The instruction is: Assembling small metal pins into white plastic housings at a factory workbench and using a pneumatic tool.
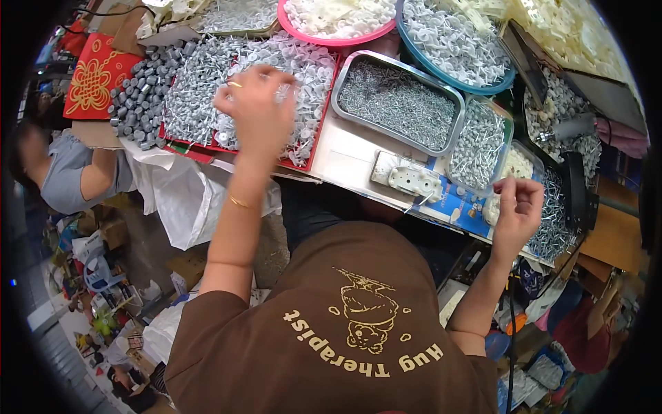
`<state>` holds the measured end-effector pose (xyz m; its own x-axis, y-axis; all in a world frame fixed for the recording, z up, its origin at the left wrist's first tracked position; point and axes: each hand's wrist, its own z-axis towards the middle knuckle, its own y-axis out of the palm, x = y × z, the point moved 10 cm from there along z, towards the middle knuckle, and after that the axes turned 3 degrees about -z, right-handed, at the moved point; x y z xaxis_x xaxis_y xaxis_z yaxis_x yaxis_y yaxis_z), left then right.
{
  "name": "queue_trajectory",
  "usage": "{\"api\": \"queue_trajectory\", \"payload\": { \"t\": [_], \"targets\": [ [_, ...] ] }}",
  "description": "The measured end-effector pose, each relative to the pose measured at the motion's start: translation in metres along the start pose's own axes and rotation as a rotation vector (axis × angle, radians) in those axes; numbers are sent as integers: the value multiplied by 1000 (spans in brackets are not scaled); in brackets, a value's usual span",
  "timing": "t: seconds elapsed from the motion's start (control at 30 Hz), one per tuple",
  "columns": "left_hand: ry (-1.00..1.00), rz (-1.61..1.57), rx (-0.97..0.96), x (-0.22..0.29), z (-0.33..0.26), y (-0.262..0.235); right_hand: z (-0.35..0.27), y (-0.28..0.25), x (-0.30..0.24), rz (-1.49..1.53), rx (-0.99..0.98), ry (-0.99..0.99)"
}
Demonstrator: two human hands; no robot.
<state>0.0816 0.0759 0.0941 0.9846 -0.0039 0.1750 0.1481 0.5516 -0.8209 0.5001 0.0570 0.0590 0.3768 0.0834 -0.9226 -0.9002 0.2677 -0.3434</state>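
My left hand is above a red tray heaped with nails and small white plastic pieces. Its fingers are bent together and partly blurred, so what they hold does not show clearly. At the right, my right hand is raised beside a tub of pale pieces, its thumb and fingers pinched; whatever lies between them is too small to name. Between my hands, at the table edge, sits a white oblong block with holes, with a thin metal piece beside it.
A metal tray of small screws and a clear tub of nails stand ahead. Behind are a pink basin and a teal basin. Grey cylindrical caps lie far left. A person is at the left.
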Motion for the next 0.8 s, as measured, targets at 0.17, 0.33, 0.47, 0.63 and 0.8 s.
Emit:
{"api": "queue_trajectory", "payload": {
  "t": [0.17,0.33,0.47,0.63,0.8],
  "targets": [
    [93,27,-309,-56,21,49,-10,72,-35,-170,-277,-175],
    [244,-27,-167,-39,22,39,-26,106,-64,-281,-392,-367],
    [-58,-567,-200,-21,3,33,-31,107,-36,-238,-392,-209],
    [-113,-972,-443,66,-30,39,-36,110,-48,-378,-371,-301],
    [131,-996,-500,131,-59,52,-28,105,-68,-420,-443,-378]
  ]
}}
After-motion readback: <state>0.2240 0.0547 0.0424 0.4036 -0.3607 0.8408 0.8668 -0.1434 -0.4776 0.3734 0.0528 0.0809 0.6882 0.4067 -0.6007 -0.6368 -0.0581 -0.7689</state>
